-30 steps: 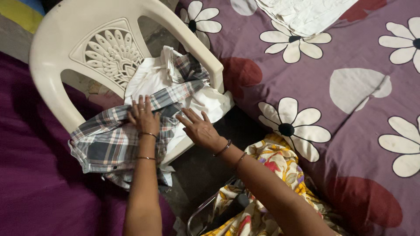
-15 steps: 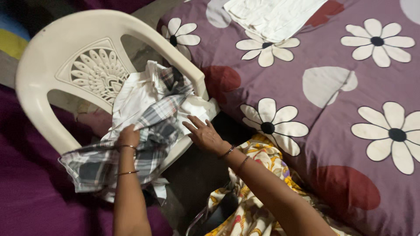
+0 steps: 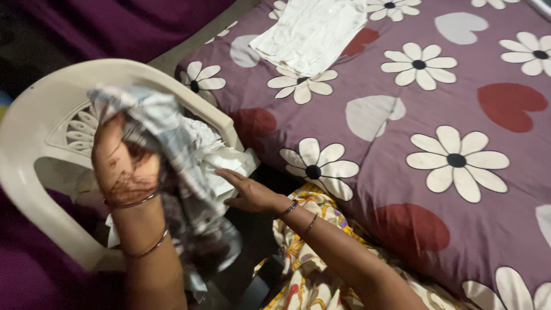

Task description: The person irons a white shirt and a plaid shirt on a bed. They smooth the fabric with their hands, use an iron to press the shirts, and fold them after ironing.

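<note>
Checked grey-and-white cloth (image 3: 172,138), motion-blurred, was bunched in the left hand (image 3: 123,163), which was raised with the palm toward the camera and the fingers curled shut around the fabric. The fingertips were buried in the folds and could not be made out. The cloth trailed down past the wrist, its lower end lost in shadow below the forearm. Behind this hand stood a cream plastic chair (image 3: 34,132); its seat was mostly covered, and its patterned back panel was half hidden by the hand. White cloth (image 3: 227,163) lay on the chair just right of the raised hand. The right hand (image 3: 247,192) rested flat against that white cloth, fingers extended and slightly apart. Beyond it, a folded white fabric (image 3: 310,34) lay on a purple flowered bedspread (image 3: 402,172), cut off at the top edge.
</note>
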